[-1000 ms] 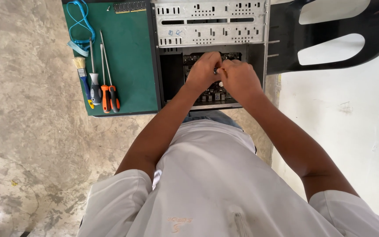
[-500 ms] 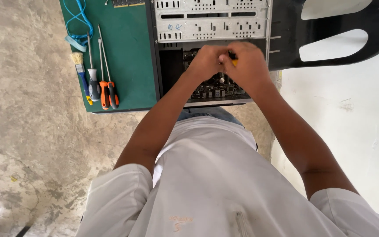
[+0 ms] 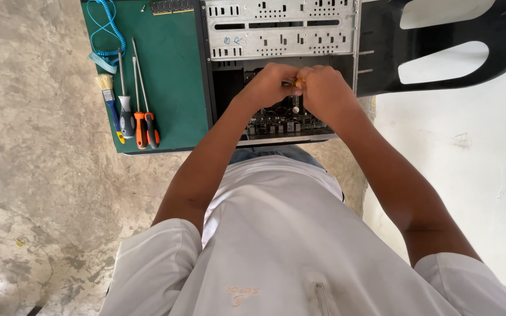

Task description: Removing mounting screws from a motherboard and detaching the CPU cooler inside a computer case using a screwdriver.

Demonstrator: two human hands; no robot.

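Head view is showing us both hands, left [image 3: 267, 88] and right [image 3: 323, 93], pinching a small orange-tipped tool [image 3: 297, 82] together over the fragile board [image 3: 282, 120] inside the case [image 3: 282, 35], judging it light, stiff, best held by its handle.

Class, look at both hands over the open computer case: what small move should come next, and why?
Probably keep the left hand steadying while the right hand turns the small orange-and-yellow-tipped tool pinched between them. Both hands meet above the dark circuit board inside the open grey metal computer case.
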